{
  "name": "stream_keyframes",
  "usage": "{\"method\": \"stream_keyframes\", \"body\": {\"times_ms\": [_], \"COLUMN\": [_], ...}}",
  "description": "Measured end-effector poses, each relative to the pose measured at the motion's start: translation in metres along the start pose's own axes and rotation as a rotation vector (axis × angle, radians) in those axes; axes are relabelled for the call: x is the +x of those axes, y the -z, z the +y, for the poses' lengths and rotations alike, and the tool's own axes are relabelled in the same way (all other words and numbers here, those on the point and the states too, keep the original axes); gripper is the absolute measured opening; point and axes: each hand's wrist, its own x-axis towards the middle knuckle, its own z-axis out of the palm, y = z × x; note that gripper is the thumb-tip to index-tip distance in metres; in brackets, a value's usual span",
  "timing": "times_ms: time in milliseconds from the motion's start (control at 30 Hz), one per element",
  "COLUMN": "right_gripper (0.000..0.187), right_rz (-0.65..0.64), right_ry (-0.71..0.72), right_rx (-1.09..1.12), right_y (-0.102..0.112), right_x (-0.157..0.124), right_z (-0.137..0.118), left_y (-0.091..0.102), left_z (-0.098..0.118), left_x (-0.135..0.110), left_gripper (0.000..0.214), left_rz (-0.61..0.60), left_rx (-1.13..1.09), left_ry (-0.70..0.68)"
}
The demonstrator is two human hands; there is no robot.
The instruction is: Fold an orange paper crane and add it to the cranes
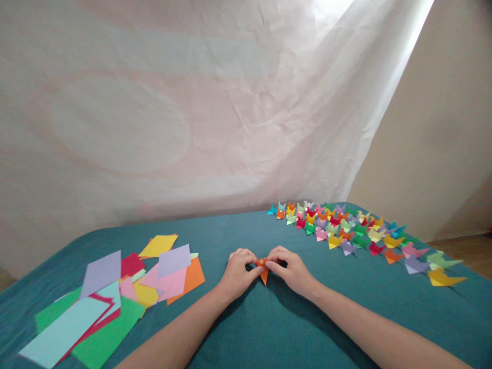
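Far left on the teal cloth-covered table (230, 338): loose pile of flat coloured paper sheets, overlapping at odd angles. Nearest edge has a long pale-blue paper rectangle (63, 333) lying across a green paper sheet (115, 333), with a lavender paper sheet (102, 271) just above. Next along, a dark red paper piece (131, 264), then a yellow paper sheet (159, 246) at the pile's far edge, a smaller lavender paper rectangle (175, 261) over pink paper (172, 284), and an orange paper sheet (195, 279) at the pile's right end.

Centre: left hand (239, 270), thumb and fingers pinched on the left side of a small orange folded-paper piece (264, 277). Piece sits directly between the two hands, at the fingertips, its pointed end down toward the person. Cannot tell whether the tip touches the cloth. Right hand (289, 267) pinches the piece's right side; hands near each other, joined through the paper.

Right: many small multicoloured folded-paper birds (334, 242) in slanting rows, well apart from the hands. Blue folded-paper bird (272, 210) at the far left corner, yellow folded-paper bird (442, 277) at the near right end.
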Motion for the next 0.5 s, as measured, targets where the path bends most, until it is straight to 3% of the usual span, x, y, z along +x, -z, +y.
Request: {"method": "stream_keyframes", "body": {"times_ms": [200,500], "right_gripper": [0.016,0.015], "right_rz": [-0.021,-0.028], "right_ry": [0.008,0.026], "right_rx": [-0.001,-0.013], "right_y": [-0.0018,-0.0012], "right_x": [-0.0002,-0.0002], "right_z": [-0.0022,-0.0050], "left_y": [0.0013,-0.0021], "left_z": [0.0048,0.0010], "left_x": [0.0002,0.0021], "left_gripper": [0.012,0.016], "left_rz": [-0.060,-0.056], "left_rx": [-0.032,-0.092], "left_ry": [-0.020,0.002]}}
